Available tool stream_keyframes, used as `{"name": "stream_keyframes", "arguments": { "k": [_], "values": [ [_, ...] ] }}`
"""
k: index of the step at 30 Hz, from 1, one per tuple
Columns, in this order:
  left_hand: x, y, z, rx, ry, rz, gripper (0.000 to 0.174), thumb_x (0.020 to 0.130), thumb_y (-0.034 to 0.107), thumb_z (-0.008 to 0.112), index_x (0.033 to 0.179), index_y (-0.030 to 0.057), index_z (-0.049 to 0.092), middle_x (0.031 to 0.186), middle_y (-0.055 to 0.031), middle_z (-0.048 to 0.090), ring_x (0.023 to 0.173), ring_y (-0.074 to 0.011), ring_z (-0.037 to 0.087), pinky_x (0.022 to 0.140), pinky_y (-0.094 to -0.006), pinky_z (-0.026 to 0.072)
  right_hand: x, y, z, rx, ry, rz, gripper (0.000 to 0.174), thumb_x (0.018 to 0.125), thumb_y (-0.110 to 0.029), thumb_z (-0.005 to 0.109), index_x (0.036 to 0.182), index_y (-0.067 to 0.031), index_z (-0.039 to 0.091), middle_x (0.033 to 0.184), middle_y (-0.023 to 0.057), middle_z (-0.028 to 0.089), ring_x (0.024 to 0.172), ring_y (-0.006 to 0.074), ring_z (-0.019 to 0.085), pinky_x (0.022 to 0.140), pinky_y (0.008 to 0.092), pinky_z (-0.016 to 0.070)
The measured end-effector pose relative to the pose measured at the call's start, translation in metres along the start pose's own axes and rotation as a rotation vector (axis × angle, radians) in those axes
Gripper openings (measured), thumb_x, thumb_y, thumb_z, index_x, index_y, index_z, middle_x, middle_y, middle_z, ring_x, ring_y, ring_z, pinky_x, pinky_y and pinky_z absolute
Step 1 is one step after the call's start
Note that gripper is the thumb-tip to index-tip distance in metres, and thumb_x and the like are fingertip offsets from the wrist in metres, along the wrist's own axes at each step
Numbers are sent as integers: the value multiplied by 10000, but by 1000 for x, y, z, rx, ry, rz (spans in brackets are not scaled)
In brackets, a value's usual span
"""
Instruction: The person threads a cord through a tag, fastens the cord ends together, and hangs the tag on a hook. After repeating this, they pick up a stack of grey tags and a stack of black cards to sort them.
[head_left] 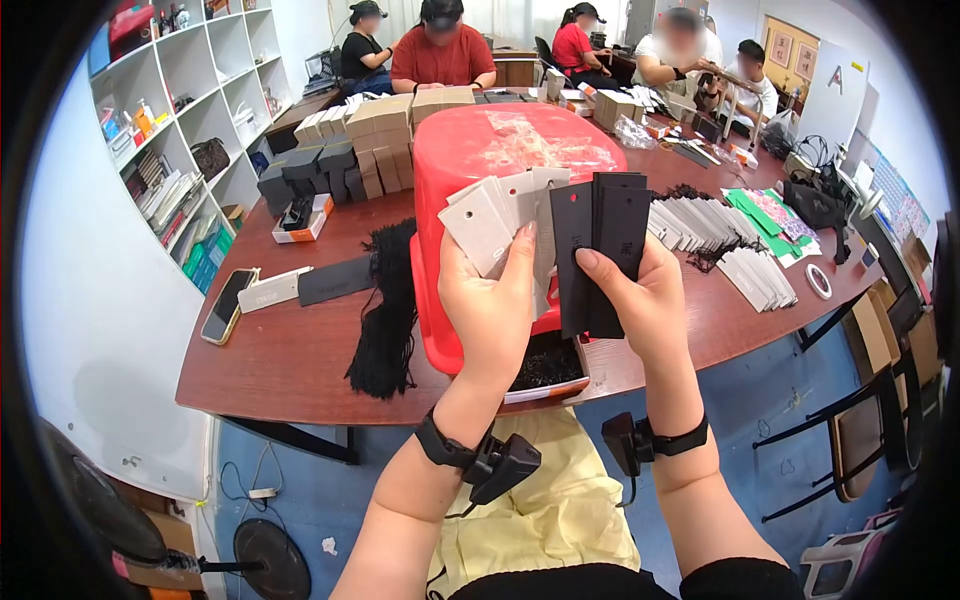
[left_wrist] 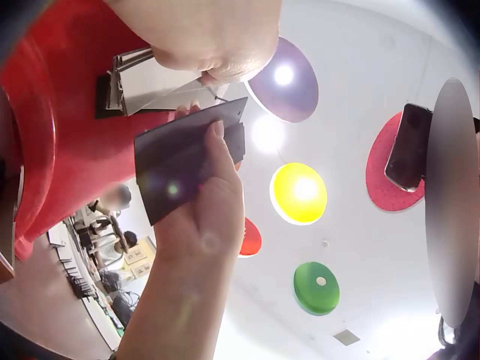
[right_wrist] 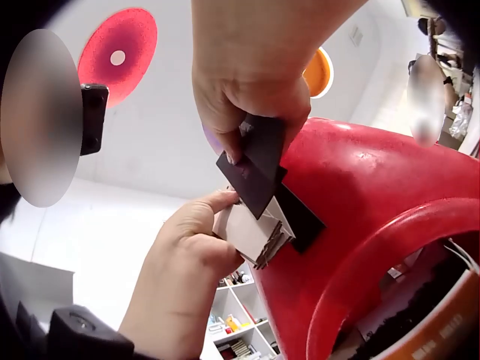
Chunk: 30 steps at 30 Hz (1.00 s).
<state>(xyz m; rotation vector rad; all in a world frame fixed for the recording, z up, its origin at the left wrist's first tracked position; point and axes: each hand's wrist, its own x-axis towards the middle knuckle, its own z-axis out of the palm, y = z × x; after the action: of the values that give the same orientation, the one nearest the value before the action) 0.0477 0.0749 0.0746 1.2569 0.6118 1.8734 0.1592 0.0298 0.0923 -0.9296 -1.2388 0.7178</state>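
In the head view my left hand (head_left: 480,310) holds a fanned bunch of light grey hang tags (head_left: 475,228), thumb across their front. My right hand (head_left: 652,300) grips several black hang tags (head_left: 618,225) with its thumb pressed on the face. The two bunches meet side by side, both tags punched with a hole near the top. Right behind them stands a red plastic stool (head_left: 440,150) on the table. The right wrist view shows the grey tags (right_wrist: 251,232) in a thick stack, with black tags (right_wrist: 255,169) overlapping them.
On the wooden table (head_left: 330,370), a phone (head_left: 228,305), two tags and black strings (head_left: 385,320) lie left. Under the stool is a box (head_left: 570,388) of black bits. Rows of grey tags (head_left: 695,225) lie right. Stacked tags (head_left: 380,125) stand behind; several people sit beyond.
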Motion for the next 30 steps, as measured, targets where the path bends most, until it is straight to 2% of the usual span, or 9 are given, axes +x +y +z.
{"name": "stream_keyframes", "arguments": {
  "k": [7,12,17,20,22,24,26,28,30],
  "values": [
    [1,3,1,26,5,-11,300,744,26,587,1008,-26,456,912,-83,571,826,-128,555,708,-250,444,-1,6,3,-80,5,-63,193,749,-84,613,911,9,564,794,29,601,694,60,537,617,207,446],
    [3,6,2,118,20,38,297,744,25,582,1013,-21,464,914,-79,575,827,-128,555,715,-255,439,-4,11,6,-3,37,-84,184,754,-85,607,907,11,567,793,30,601,694,61,535,613,203,446],
    [2,9,-2,191,7,64,291,744,22,581,1010,-19,471,912,-82,578,829,-132,555,716,-252,433,-2,5,10,34,71,-12,183,755,-77,602,907,17,564,799,36,600,694,62,537,612,207,451],
    [-1,13,-6,161,22,64,249,743,27,598,957,-29,483,882,-71,571,775,-96,537,685,-223,425,2,8,14,66,91,-17,184,754,-77,602,907,19,562,801,38,601,691,61,537,611,206,452],
    [-2,14,-14,313,96,117,288,735,7,597,1002,-14,489,929,-81,573,834,-125,552,720,-240,430,6,11,13,88,94,-17,185,754,-79,603,906,19,562,801,39,601,690,61,538,611,205,453],
    [-8,23,-16,233,142,125,270,732,1,601,982,-21,502,945,-79,567,835,-115,549,725,-229,426,9,15,12,133,81,22,184,754,-77,602,907,17,562,808,42,603,699,59,538,613,203,450],
    [-12,28,-20,101,41,150,266,734,7,604,977,-33,501,933,-79,571,819,-112,551,721,-226,428,14,22,12,89,96,7,184,757,-76,599,909,19,560,810,43,603,707,59,538,619,204,448],
    [-15,33,-16,107,-58,74,252,733,22,609,960,-39,516,876,-73,593,782,-105,557,703,-234,439,15,29,13,42,107,-12,184,759,-74,596,912,20,558,812,44,604,715,59,537,624,204,446],
    [-13,29,-10,52,-110,31,234,732,21,610,941,-37,524,874,-71,594,776,-102,556,693,-233,441,14,33,16,59,135,-177,175,765,-73,589,909,22,560,812,44,604,724,59,535,630,203,443]
  ]
}}
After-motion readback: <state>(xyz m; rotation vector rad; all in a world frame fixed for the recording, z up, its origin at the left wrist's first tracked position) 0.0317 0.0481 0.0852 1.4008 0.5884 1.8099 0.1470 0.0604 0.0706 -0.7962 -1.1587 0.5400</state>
